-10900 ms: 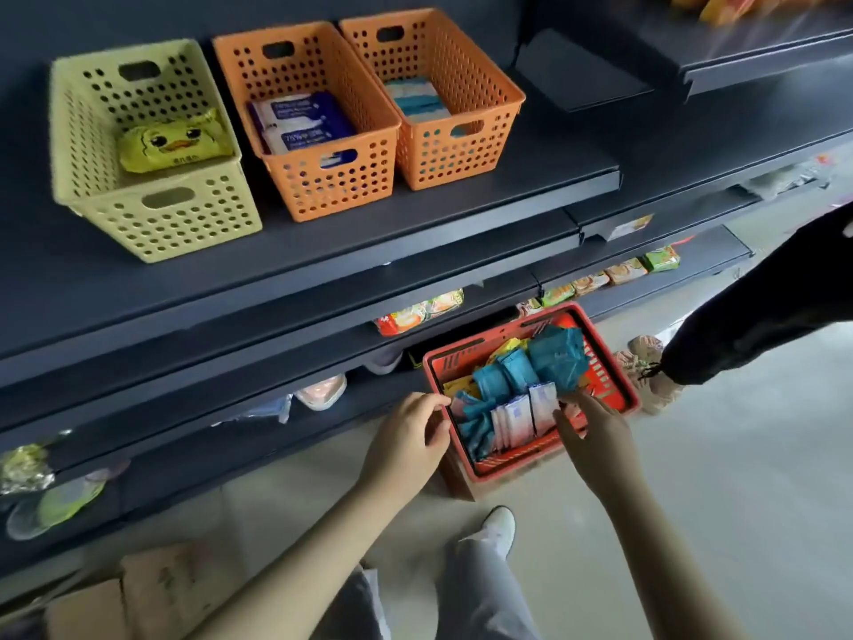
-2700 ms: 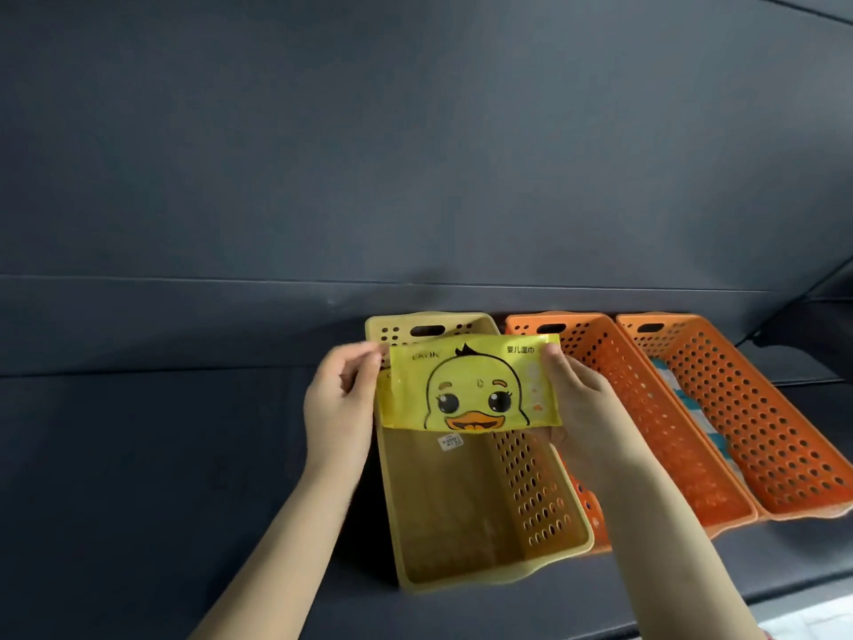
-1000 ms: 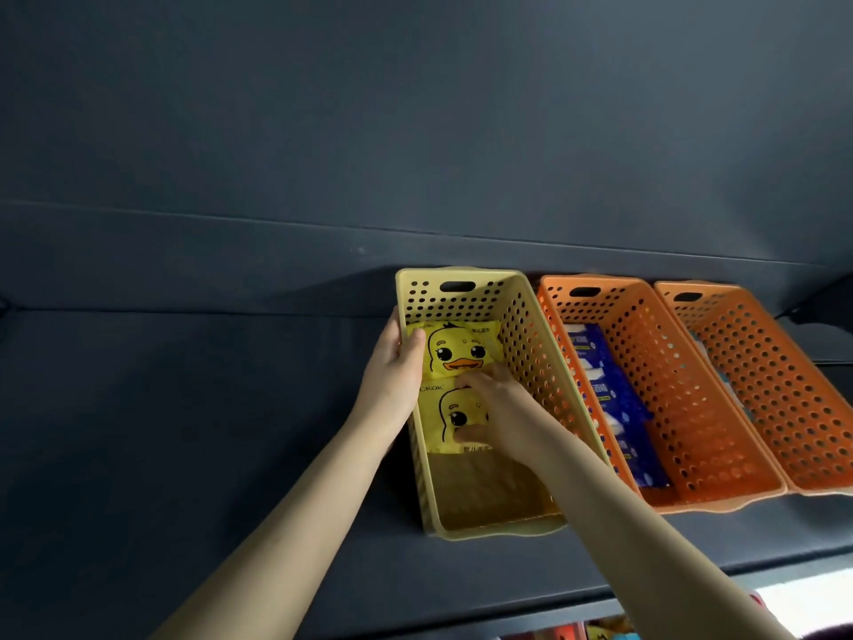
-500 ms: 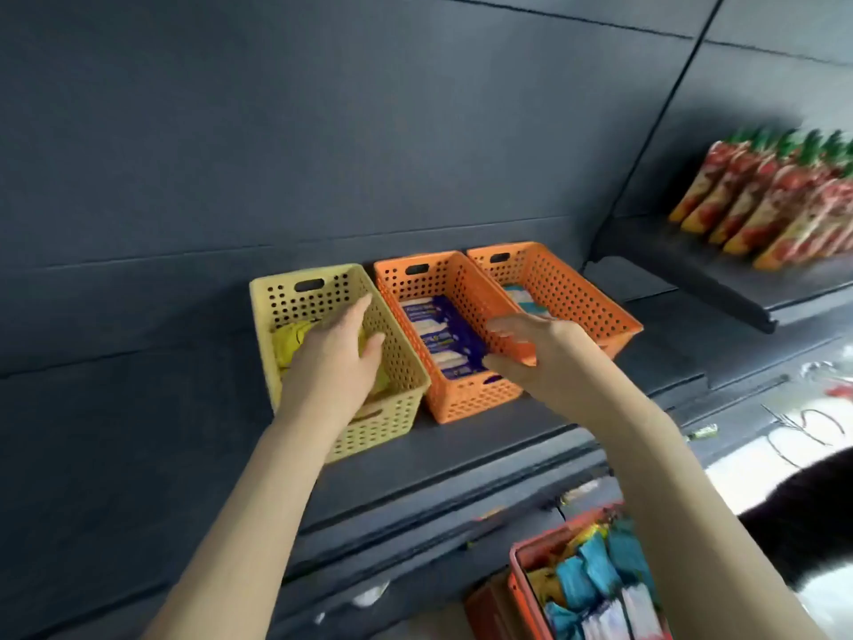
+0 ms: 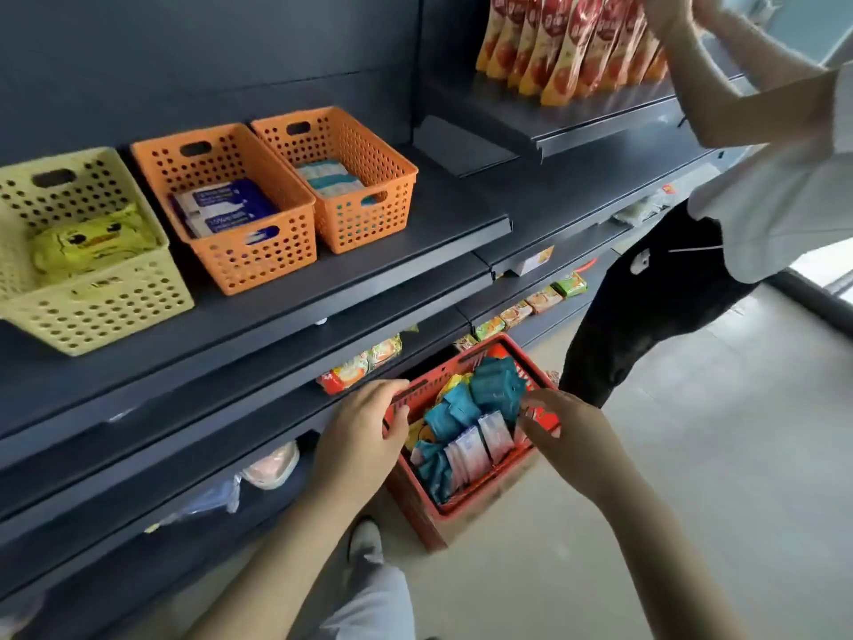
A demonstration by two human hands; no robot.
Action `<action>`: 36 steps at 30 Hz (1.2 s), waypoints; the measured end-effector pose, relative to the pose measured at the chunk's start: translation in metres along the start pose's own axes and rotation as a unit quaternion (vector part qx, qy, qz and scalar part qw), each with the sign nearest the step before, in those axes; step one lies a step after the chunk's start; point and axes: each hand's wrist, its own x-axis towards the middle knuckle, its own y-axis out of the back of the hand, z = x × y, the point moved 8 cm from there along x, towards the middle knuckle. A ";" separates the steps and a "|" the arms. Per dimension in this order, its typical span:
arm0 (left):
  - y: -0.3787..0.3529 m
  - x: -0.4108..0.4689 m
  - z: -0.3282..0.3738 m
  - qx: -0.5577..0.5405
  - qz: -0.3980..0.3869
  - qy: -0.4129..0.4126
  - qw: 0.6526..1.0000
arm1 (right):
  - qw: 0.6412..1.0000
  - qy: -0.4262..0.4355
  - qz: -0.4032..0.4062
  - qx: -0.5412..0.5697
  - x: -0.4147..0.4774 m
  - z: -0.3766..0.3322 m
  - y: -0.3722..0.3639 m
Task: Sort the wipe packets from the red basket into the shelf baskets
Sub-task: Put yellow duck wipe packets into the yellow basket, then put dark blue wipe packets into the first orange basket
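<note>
Setting: dark shop shelving [image 5: 323, 288] above a pale floor. A second person [image 5: 761, 200] stands at the right, reaching to a higher shelf.

Shelf baskets, three in a row:
- yellow basket [image 5: 92, 311], holding duck-print packets [image 5: 87, 244]
- middle orange basket [image 5: 258, 261], holding blue-and-white packets [image 5: 221, 210]
- right orange basket [image 5: 369, 224], holding a pale striped packet [image 5: 325, 175]

Red basket [image 5: 415, 510]: on the floor below the shelves, between your hands, well stocked. Teal packets [image 5: 494, 390] lie toward the back and white packets [image 5: 475, 448] stand on edge nearer you.

Left hand [image 5: 360, 441]: at the basket's left rim, fingers bent. Whether it grips the rim cannot be told.

Right hand [image 5: 567, 436]: over the right side, fingers spread, holding nothing.

Step in hand, as judged: you are choosing the next packet. The next move calls for you to pinch one from the crowded pile and lift it to the basket holding its like.
</note>
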 end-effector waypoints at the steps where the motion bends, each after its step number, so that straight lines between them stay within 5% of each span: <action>1: -0.022 0.000 -0.006 0.000 -0.022 0.006 1.000 | 1.000 -0.020 -0.009 0.003 0.005 0.019 -0.009; 8: -0.153 0.033 -0.068 -0.050 -0.136 0.120 0.982 | 0.987 -0.128 -0.077 0.055 0.082 0.118 -0.080; 15: -0.285 0.046 -0.135 -0.131 -0.212 0.276 0.928 | 0.955 -0.247 -0.108 0.124 0.163 0.219 -0.173; 20: -0.364 0.051 -0.201 -0.143 -0.200 0.414 0.876 | 0.918 -0.323 -0.150 0.175 0.192 0.283 -0.258; 27: -0.437 0.069 -0.268 -0.154 -0.192 0.497 0.832 | 0.916 -0.305 -0.222 0.136 0.239 0.337 -0.319; 36: -0.470 0.068 -0.325 -0.124 -0.112 0.521 0.837 | 0.915 -0.277 -0.224 0.188 0.245 0.358 -0.353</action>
